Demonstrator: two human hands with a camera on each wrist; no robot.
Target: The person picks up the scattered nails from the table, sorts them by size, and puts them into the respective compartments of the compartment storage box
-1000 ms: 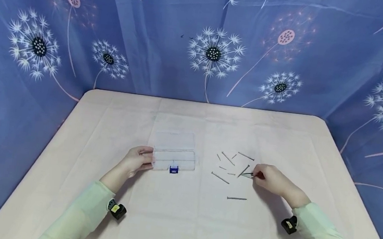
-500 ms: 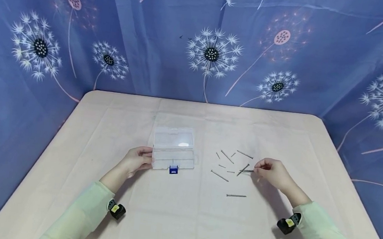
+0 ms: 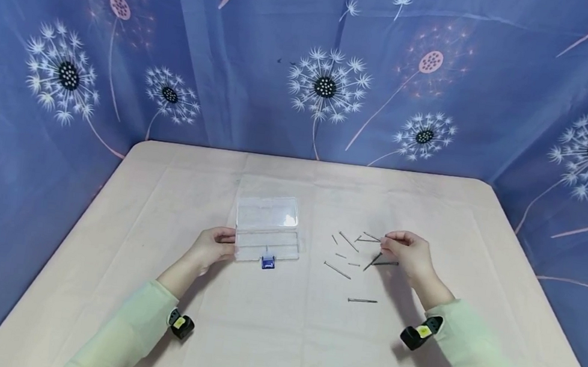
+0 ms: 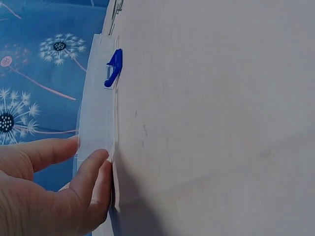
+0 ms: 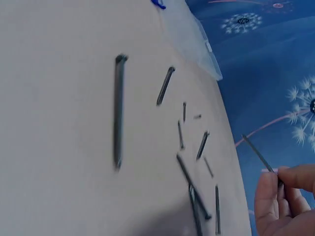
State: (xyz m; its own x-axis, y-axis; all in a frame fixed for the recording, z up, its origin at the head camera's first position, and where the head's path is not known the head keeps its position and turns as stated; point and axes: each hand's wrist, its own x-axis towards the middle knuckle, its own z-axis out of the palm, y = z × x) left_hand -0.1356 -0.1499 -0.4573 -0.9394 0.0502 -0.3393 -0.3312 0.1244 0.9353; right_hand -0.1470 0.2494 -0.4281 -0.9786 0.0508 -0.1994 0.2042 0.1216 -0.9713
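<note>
At the left of the nails lies a clear plastic box (image 3: 267, 246), its lid (image 3: 267, 212) swung back and its blue latch (image 3: 268, 262) facing the near edge. My left hand (image 3: 212, 249) holds the box by its left end; the left wrist view shows thumb and fingers (image 4: 91, 172) at its side. My right hand (image 3: 412, 259) pinches a nail (image 5: 257, 153) between thumb and fingertips, raised above the table. Below that hand, one nail (image 3: 388, 263) touches another slanted nail (image 3: 373, 261).
Several loose nails of different lengths are spread right of the box, among them a long nail (image 3: 337, 269) and a separate nail (image 3: 362, 301) nearer the front. A pale cloth covers the table (image 3: 265, 344). Blue dandelion-print fabric (image 3: 252, 70) stands behind it.
My right hand has come up from the crossed nails with one nail, moving away and slightly left. My left hand stays at the box, whose lid now shows a bright reflection.
</note>
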